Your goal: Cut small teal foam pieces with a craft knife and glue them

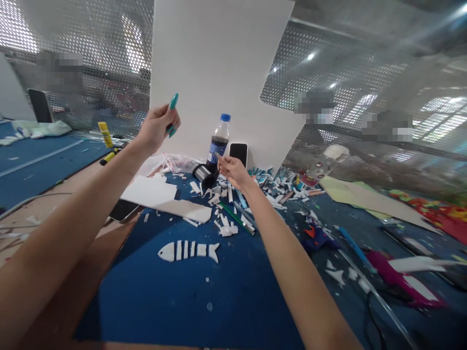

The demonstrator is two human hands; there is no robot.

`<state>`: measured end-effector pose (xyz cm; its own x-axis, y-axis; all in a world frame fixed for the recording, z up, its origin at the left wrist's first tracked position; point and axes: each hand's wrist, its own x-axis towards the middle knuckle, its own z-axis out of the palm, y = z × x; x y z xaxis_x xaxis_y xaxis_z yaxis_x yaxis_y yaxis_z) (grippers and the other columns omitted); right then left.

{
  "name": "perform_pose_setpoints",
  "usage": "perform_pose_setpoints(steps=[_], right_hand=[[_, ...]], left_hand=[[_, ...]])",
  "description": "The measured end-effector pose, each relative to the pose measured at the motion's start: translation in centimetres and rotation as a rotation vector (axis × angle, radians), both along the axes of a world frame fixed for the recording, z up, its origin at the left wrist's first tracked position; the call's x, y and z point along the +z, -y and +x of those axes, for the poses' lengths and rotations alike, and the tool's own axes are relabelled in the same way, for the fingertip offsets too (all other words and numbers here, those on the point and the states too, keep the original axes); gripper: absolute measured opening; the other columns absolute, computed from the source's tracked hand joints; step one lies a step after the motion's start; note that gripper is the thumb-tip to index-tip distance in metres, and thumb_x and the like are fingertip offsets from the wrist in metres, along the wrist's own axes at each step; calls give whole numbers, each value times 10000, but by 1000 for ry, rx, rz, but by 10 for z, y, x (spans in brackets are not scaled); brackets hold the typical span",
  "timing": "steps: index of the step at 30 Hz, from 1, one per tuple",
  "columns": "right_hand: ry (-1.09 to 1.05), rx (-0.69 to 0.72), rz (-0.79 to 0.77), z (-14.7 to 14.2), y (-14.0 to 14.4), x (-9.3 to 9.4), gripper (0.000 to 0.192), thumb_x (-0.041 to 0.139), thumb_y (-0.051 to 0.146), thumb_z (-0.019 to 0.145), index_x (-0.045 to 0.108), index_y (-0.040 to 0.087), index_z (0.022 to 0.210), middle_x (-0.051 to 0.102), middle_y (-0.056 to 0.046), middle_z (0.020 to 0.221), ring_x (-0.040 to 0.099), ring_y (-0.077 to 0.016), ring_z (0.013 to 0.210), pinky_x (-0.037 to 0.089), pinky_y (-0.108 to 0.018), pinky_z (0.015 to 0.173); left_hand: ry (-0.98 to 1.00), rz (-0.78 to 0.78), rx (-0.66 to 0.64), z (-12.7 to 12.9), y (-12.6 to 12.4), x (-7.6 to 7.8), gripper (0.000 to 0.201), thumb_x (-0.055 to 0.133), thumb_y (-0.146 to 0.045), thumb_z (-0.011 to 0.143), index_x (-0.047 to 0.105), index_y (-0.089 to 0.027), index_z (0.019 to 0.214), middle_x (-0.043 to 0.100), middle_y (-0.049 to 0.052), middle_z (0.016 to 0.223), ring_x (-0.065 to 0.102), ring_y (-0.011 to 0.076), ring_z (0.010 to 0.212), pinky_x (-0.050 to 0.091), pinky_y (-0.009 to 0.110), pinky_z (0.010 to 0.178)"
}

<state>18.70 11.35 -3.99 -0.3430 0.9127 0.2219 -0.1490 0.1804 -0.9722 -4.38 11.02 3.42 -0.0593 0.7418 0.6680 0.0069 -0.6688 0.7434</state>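
Raised above the table, my left hand (160,124) is closed around a teal-handled tool (173,101), whose kind is mostly hidden by my fingers. My right hand (235,171) reaches forward with thumb and fingers pinched together; a thin pale bit shows at the fingertips, too small to name. Beside those fingertips lies a spool of silvery wire (204,174), and a dark drink bottle with a blue cap (218,141) stands just behind. On the blue mat (182,306) lies a white fish figure (168,252) made of separate pieces, from head to tail.
White and blue scraps (280,187) are heaped beyond my right hand. White board pieces (153,189) partly cover a phone (124,210). A magenta glue gun (401,279) and a clear rod (379,296) lie right. A tall white panel (219,58) stands behind.
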Motion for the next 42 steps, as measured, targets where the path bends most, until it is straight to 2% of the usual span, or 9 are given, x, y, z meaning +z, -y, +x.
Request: perform_pose_setpoints(steps=[8,12,17,23,31,33,36,39,42], right_hand=[[-6,204,-67,0,14,9,513,541,593,789,487,201,462,402,7,440,529,-157,605,454,-287,591],[-215,136,-15,10,12,17,483,468,579,836,494,208,528,381,27,494,453,-121,596,439,-279,653],[-336,82,-18,18,6,21,312,519,412,867,521,210,630,361,65,503,254,-76,446,308,-213,477],[-324,92,-101,11,7,20,296,500,289,913,490,186,636,245,99,437,129,-66,374,224,-194,387],[-346,58,-117,21,10,30,326,410,235,960,469,182,643,243,111,384,150,-57,341,238,-165,395],[-365,24,-98,22,9,33,341,363,220,972,496,186,659,299,104,382,153,-59,341,236,-175,399],[-399,-44,-49,22,7,35,389,259,189,990,568,211,755,498,87,463,118,-63,343,233,-199,397],[-413,-85,-5,20,7,36,394,236,199,995,610,269,894,680,69,750,66,-55,351,232,-215,393],[-343,-76,12,12,12,35,302,313,232,978,608,297,994,665,34,1093,100,-29,356,248,-224,397]], left_hand=[[-537,154,185,-13,-11,-20,284,564,-164,752,481,-197,483,407,-14,561,441,135,621,370,252,725],[-698,60,88,-17,-24,-32,246,600,-186,694,519,-202,463,435,-31,497,401,115,492,344,246,605],[-858,-103,-81,-18,-33,-41,253,604,-267,699,549,-215,458,457,-28,400,365,105,375,266,248,460],[-910,-191,-166,-18,-29,-35,288,568,-346,729,556,-206,478,455,-12,443,381,106,403,275,240,449],[-831,-203,-3,-25,-16,-16,287,528,-291,763,451,-177,510,388,-30,458,317,84,433,238,245,481],[-866,-231,-94,-24,-13,-14,324,522,-334,784,451,-175,510,392,-23,475,318,87,450,255,249,496],[-992,-342,-411,-20,-7,-12,392,525,-432,800,484,-174,508,401,-13,486,317,93,457,274,254,496],[-1085,-438,-705,-12,4,-10,442,512,-515,803,507,-180,515,403,-6,475,308,97,436,275,256,460],[-1095,-441,-869,-4,17,-4,458,496,-539,811,515,-183,524,426,4,486,319,96,426,283,255,431]])
